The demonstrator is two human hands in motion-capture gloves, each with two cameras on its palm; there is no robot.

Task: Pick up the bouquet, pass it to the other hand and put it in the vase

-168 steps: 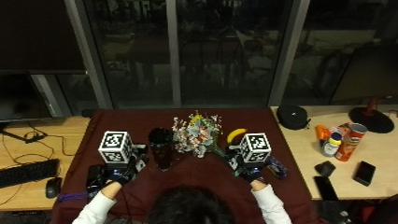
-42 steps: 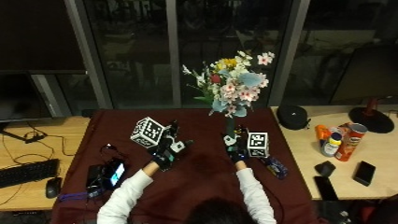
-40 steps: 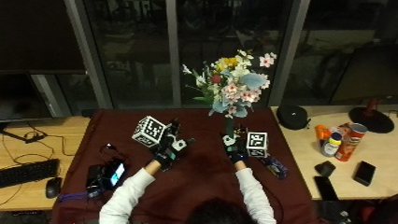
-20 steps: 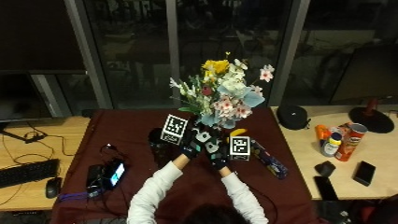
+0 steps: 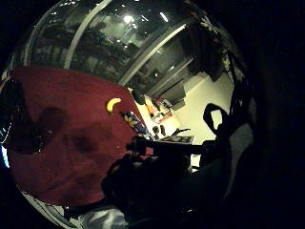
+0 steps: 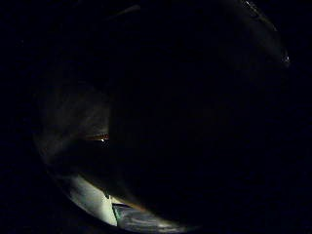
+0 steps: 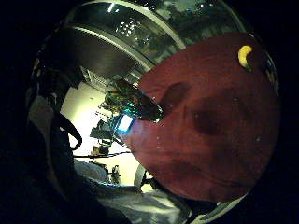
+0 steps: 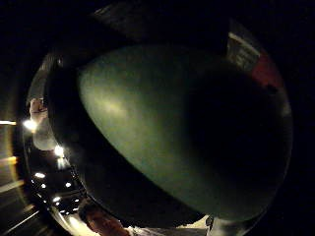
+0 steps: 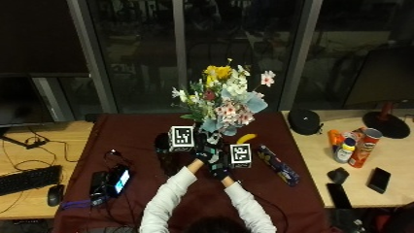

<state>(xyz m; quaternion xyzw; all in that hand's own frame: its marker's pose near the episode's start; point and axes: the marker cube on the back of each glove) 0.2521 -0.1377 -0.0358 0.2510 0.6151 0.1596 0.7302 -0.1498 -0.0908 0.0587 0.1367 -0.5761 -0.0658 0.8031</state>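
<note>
I have the bouquet (image 9: 223, 99) upright at the centre of the outside view, its blooms fanned out above my two hands, which meet at the base of its stems. It looks top-heavy but light: a wide head of soft petals and leaves on a narrow bundle of stems. The flowers would crush or shed if squeezed, so I judge the only sensible place to hold is low on the stems, where both hands are now.

My left hand (image 9: 204, 153) and right hand (image 9: 220, 168) sit touching each other there. In the right thumb-side palm view a dark green rounded mass fills the frame, close against that palm. I cannot tell from any view which hand's fingers actually wrap the stems, or how they are curled.

The vase (image 9: 165, 151) stands just left of the hands, dark and partly hidden behind the left glove; its mouth looks narrow.

Further out, the red cloth on the counter (image 9: 136, 133) leaves open room above and below. A banana (image 9: 244, 139) lies just right of the hands, a long packet (image 9: 278, 165) beyond it. At lower left a lit phone (image 9: 120, 178) and cables sit near the cloth's edge.
</note>
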